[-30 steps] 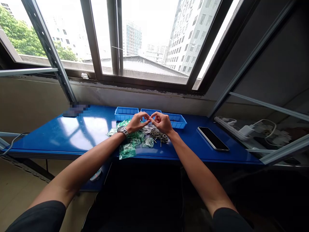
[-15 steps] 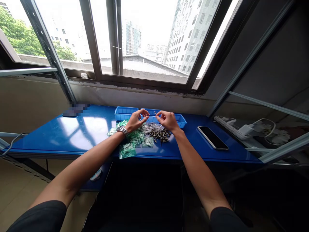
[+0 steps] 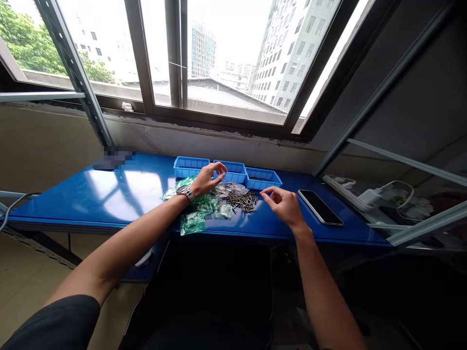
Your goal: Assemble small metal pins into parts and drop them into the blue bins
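Note:
My left hand, with a metal watch on its wrist, hovers over green packets and the near side of the middle blue bin. Its fingers are curved and the thumb stands apart, with nothing visible between them. My right hand is to the right of a pile of dark and brass-coloured screw-like pieces. Thumb and forefinger come together in a pinch; whatever may be between them is too small to make out. Clear plastic bags lie between the pile and the bins.
A left blue bin and a right blue bin with dark pieces inside flank the middle one. A phone lies on the blue table at the right. Metal shelf posts stand at both sides, with a power strip beyond the right one.
My right hand has moved right and nearer to me, away from my left hand and the bins. My left hand stays in about the same place.

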`<state>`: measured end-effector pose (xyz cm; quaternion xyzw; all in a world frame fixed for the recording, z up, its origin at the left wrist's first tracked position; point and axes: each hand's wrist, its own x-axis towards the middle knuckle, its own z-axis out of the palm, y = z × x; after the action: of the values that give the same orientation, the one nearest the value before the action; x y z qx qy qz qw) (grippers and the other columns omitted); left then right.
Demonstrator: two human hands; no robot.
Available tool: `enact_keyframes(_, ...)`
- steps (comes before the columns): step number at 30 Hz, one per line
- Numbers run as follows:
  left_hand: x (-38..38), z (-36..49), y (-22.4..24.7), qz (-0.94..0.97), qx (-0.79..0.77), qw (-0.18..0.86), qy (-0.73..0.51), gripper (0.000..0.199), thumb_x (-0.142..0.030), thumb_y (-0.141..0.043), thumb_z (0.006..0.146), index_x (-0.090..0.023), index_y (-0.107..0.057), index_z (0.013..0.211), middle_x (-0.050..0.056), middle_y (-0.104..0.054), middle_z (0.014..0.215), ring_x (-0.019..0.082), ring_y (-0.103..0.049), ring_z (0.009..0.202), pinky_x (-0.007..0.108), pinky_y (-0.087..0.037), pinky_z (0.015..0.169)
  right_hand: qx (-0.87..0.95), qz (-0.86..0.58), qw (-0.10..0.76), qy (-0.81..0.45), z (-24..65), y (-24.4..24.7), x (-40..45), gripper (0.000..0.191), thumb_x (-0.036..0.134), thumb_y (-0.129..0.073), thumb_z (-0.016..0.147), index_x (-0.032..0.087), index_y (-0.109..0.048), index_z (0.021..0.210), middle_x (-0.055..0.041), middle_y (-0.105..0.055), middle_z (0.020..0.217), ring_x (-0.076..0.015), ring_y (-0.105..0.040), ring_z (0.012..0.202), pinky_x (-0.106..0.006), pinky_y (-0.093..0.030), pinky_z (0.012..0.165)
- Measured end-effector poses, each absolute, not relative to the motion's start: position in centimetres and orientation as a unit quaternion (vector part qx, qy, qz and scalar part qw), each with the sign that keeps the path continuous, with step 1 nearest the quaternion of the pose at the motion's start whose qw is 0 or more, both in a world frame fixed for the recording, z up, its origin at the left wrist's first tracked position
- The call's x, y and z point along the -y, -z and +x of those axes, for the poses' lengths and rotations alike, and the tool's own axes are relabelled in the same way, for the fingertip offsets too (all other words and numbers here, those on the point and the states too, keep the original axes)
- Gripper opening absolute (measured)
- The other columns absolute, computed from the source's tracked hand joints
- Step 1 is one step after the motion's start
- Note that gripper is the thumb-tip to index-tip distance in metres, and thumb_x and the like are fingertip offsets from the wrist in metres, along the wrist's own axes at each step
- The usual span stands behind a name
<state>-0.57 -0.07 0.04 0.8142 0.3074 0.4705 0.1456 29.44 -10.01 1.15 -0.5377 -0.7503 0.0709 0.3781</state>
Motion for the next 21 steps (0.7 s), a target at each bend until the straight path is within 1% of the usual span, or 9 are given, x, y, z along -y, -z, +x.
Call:
enact_keyframes(3,0.1,-0.6,0.0,0.818,-0.306,0.139,-0.467,0.014,-0.029,-0.06,0.097,-0.02,-0.068,0.103,0.006,-0.072,0.095,0.019,-0.064,0.086,0.033,-0.049,0.072,0.775,-0.531,0.318,-0.13,29.9,-0.5,11.2,0.028,0.048,-0.065,0.094,0.024,-0.078,0.098,-0.0016,-0.062,0.064,-0.0189,-0.056,0.057,-0.032,-0.04,0.055)
enact_keyframes(6,0.0,-0.6,0.1,0.82,-0.306,0.134,-0.465,0.013,-0.027,-0.06,0.097,-0.02,-0.068,0.102,0.006,-0.072,0.095,0.019,-0.064,0.085,0.032,-0.049,0.073,0.781,-0.535,0.291,-0.141,30.3,0.4,11.4,0.03,0.051,-0.066,0.093,0.025,-0.078,0.101,-0.0015,-0.063,0.064,-0.0189,-0.056,0.057,-0.032,-0.04,0.055)
enact_keyframes(9,-0.1,-0.6,0.2,0.821,-0.305,0.133,-0.464,0.011,-0.025,-0.06,0.096,-0.019,-0.068,0.101,0.005,-0.072,0.094,0.018,-0.064,0.083,0.032,-0.049,0.072,0.779,-0.539,0.29,-0.134,30.3,1.1,11.6,0.032,0.053,-0.065,0.094,0.025,-0.079,0.101,-0.002,-0.064,0.064,-0.019,-0.056,0.057,-0.032,-0.038,0.054)
enact_keyframes(16,-0.1,-0.5,0.2,0.823,-0.31,0.128,-0.459,0.011,-0.022,-0.06,0.095,-0.019,-0.069,0.1,0.004,-0.073,0.094,0.017,-0.064,0.085,0.032,-0.049,0.073,0.775,-0.553,0.287,-0.106,30.1,1.8,12.1,0.025,0.047,-0.065,0.095,0.025,-0.077,0.092,-0.0002,-0.063,0.064,-0.0176,-0.056,0.06,-0.03,-0.037,0.058)
enact_keyframes(21,-0.1,-0.5,0.3,0.822,-0.313,0.124,-0.459,0.011,-0.022,-0.06,0.095,-0.019,-0.07,0.099,0.005,-0.073,0.094,0.017,-0.064,0.084,0.032,-0.049,0.074,0.756,-0.57,0.308,-0.099,30.0,2.1,12.4,0.023,0.046,-0.066,0.094,0.025,-0.077,0.091,0.0005,-0.063,0.065,-0.0173,-0.057,0.061,-0.029,-0.038,0.06)
